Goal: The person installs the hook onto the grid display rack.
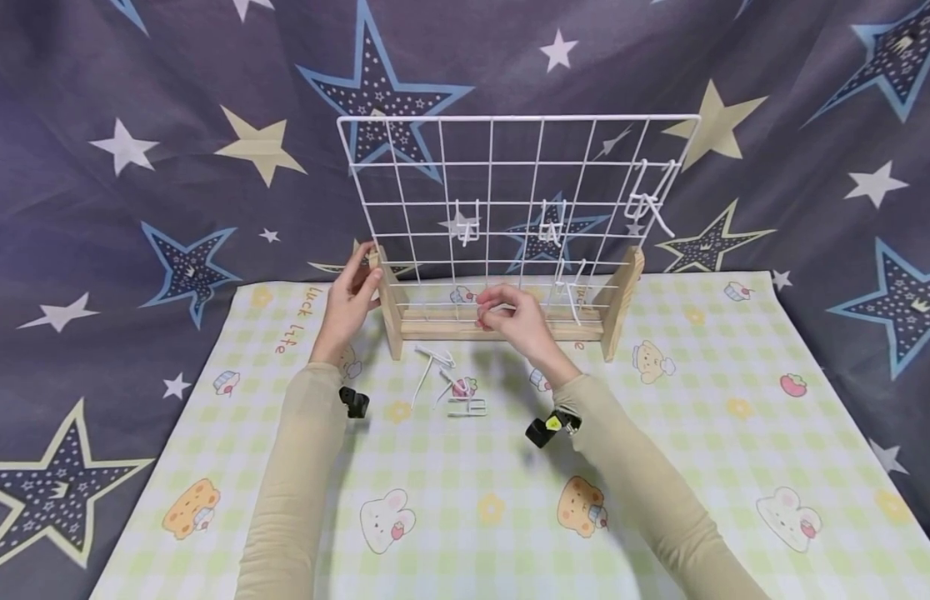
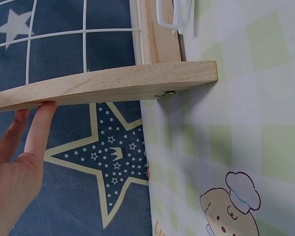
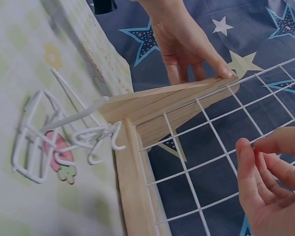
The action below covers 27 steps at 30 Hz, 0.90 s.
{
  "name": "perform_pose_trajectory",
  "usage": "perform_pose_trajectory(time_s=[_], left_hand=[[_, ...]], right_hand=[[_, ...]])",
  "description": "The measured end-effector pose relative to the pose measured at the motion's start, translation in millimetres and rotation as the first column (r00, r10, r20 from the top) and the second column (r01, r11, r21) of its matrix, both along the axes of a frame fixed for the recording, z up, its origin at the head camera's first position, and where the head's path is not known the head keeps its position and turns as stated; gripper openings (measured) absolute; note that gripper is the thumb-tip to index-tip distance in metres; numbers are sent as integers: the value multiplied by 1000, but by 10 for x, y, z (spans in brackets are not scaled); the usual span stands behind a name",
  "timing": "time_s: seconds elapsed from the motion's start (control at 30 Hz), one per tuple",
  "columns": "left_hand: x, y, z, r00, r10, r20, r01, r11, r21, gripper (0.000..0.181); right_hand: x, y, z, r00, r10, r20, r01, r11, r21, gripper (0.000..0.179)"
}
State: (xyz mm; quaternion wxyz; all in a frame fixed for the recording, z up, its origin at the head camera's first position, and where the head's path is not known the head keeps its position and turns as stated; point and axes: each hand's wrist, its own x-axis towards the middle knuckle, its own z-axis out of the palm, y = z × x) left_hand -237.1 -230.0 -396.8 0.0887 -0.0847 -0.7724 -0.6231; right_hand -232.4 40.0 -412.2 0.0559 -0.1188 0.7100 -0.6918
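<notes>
Right hand (image 1: 519, 323) at wire grid (image 1: 490, 203), thumb and index tips together, cannot tell whether pinching wire; left hand (image 1: 347, 307), fingers relaxed, touches wooden left upright (image 1: 391, 307); uneven pushing could tip grid, shedding hung hooks (image 1: 645, 202).

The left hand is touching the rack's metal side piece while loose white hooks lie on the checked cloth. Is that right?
Not quite: the side piece that the left hand touches is wooden, not metal, as the left wrist view shows. Loose white hooks do lie on the checked cloth.
</notes>
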Motion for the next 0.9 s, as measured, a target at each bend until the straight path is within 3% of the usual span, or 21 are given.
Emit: perform_pose_trajectory(time_s=[0.1, 0.6, 0.9], left_hand=[[-29, -16, -42, 1000, 5, -9, -5, 1000, -12, 53], [1, 7, 18, 1000, 6, -8, -6, 1000, -16, 52], [5, 15, 20, 1000, 5, -15, -6, 1000, -14, 52]], right_hand=[[20, 3, -48, 1000, 10, 15, -10, 1000, 4, 25], [85, 14, -216, 1000, 22, 3, -23, 999, 27, 25], [142, 35, -302, 999, 22, 36, -24, 998, 50, 25]])
